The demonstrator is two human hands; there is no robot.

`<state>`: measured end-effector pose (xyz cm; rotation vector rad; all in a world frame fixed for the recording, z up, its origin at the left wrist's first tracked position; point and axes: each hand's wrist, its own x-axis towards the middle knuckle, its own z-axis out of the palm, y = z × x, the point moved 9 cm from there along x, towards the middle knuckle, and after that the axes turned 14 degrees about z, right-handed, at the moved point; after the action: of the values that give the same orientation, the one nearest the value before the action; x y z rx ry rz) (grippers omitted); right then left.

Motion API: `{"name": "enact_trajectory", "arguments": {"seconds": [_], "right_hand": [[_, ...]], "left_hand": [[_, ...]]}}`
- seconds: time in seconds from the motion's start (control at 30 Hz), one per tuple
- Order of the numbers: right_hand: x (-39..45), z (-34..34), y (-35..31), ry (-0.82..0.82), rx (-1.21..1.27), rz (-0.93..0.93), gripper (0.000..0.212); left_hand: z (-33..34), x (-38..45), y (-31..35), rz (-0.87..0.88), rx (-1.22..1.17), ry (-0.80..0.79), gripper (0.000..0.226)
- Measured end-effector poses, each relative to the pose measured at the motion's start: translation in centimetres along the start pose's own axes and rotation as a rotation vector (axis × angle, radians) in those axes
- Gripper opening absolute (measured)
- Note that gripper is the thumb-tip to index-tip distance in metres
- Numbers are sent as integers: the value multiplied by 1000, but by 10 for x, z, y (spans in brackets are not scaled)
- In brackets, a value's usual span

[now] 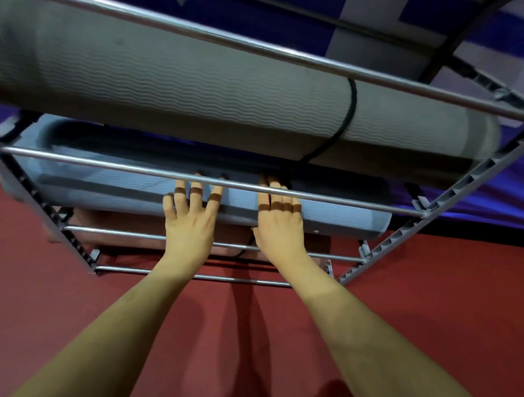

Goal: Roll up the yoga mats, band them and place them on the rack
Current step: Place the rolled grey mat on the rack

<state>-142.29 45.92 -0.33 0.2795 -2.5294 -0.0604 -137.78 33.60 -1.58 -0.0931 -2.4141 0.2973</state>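
We find no brand, label or readable writing on any item here.

Blue mat (pixel 112 190): rolled, ribbed with a fine wave texture, lying lengthwise on the middle shelf of the rack (pixel 450 205). A steel rail (pixel 107 165) crosses in front of it.

Grey mat (pixel 199 89): rolled, same wave texture, lying on the shelf above the blue one. A black band (pixel 351 106) circles it near its right end.

Pink mat (pixel 129 228): rolled, on the shelf below the blue one, largely hidden behind rails and our forearms (its banding cannot be made out clearly).

Rack: grey plastic side frames with notched edges, joined by shiny metal rails, standing on a red floor (pixel 429 308). Blue and white fabric (pixel 380 12) hangs behind it.

Left hand (pixel 192 213): flat against the blue mat, fingers straight and spread wide, reaching under the front rail, gripping nothing.

Right hand (pixel 279 216): flat against the same mat just beside the left, fingers straight and held close together, tips passing under the rail, gripping nothing.
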Motion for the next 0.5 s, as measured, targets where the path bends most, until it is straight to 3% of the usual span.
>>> {"name": "enact_trajectory", "arguments": {"seconds": [0.1,0.23,0.33,0.5], "right_hand": [[-2,3,3,-33,-15,26,110],[4,3,11,-43,-58,-17,108],[8,1,12,-40,-55,-19,103],[12,-8,12,41,-35,-44,103]], "left_hand": [[2,6,1,16,-76,-25,55],[9,11,-6,-31,-120,-170,80],[9,11,-9,-34,-145,-169,89],[7,14,-13,-69,-227,-213,86]]}}
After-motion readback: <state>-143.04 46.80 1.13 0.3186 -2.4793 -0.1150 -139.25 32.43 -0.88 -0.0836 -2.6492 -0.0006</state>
